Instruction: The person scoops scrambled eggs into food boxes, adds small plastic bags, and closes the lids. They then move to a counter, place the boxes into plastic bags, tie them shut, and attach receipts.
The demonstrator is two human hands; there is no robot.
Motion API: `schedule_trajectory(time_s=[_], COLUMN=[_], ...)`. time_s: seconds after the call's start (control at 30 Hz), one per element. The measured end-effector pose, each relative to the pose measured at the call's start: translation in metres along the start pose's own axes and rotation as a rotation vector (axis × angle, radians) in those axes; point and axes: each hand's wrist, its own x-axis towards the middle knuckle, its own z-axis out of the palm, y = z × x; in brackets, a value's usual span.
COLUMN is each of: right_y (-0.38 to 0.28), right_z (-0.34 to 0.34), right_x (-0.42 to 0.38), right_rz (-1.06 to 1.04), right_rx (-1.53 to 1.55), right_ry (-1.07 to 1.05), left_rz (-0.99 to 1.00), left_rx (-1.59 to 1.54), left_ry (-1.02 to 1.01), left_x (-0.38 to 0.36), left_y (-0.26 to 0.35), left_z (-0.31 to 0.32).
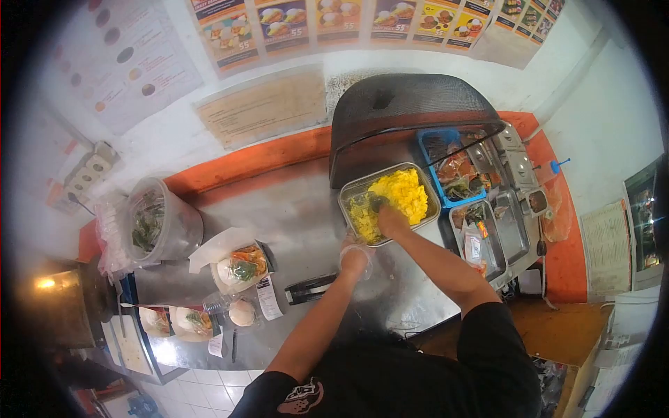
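A rectangular metal tray (346, 202) holds yellow, crumbly food that looks like scrambled egg (404, 195). My right hand (393, 221) reaches over the near rim, its fingers closed round a dark serving utensil (378, 203) whose end is in the food. The utensil's exact kind is mostly hidden by the hand. At the tray's near left corner, my left hand (355, 256), in a clear plastic glove, has its fingers on the rim. Below that hand, a black elongated object (311, 288) lies on the steel counter (293, 202).
An open food box (240, 268) with rice stands left, above two more filled boxes (189, 322) and a paper receipt (269, 297). A tub of leaves (157, 223) is far left. A mesh cover (411, 104) rises behind the tray; a blue basket (446, 167) and metal pans (481, 237) stand right.
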Motion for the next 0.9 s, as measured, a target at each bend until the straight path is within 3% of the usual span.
schedule_trajectory(time_s=[0.13, 0.2, 0.23, 0.3, 0.33, 0.4, 0.43, 0.5, 0.53, 0.6, 0.73, 0.83, 0.9], right_y=[0.025, 0.010, 0.015, 0.029, 0.029, 0.022, 0.017, 0.007, 0.004, 0.001, 0.003, 0.003, 0.002], right_z=[-0.026, -0.081, -0.073, -0.047, -0.038, -0.025, -0.022, -0.023, -0.027, -0.031, -0.024, -0.034, -0.046], right_x=[0.010, -0.014, -0.014, -0.013, -0.014, -0.015, -0.018, -0.023, -0.026, -0.034, -0.050, -0.056, -0.058], right_rz=[-0.240, 0.059, 0.060, -0.107, -0.106, -0.094, -0.091, -0.124, -0.124, -0.176, -0.157, -0.173, 0.243], right_rx=[0.105, 0.499, 0.493, 0.460, 0.460, 0.335, 0.338, 0.323, 0.326, 0.338, 0.340, 0.535, 0.942], right_ry=[-0.027, -0.410, -0.418, -0.050, -0.054, 0.089, 0.089, 0.021, 0.020, -0.075, -0.107, -0.156, -0.441], left_rz=[-0.134, -0.140, -0.146, -0.143, -0.147, 0.358, 0.356, -0.021, -0.021, -0.259, -0.198, -0.128, -0.096], left_rx=[-0.192, -0.170, -0.177, -0.085, -0.085, 0.188, 0.192, -0.054, -0.051, -0.685, -0.458, -0.225, -0.180], left_ry=[0.074, 0.092, 0.096, 0.060, 0.062, -0.150, -0.152, -0.039, -0.038, -0.070, -0.014, -0.016, -0.038], left_x=[0.003, -0.002, -0.003, -0.003, 0.011, 0.054, 0.038, -0.011, -0.002, 0.010, -0.001, -0.005, -0.002], left_y=[0.004, 0.014, 0.017, 0.022, -0.006, -0.080, -0.057, 0.016, 0.010, -0.002, 0.002, 0.003, 0.005], left_z=[0.006, 0.009, 0.009, 0.007, -0.002, -0.024, -0.017, 0.005, 0.002, -0.005, -0.001, 0.003, 0.001])
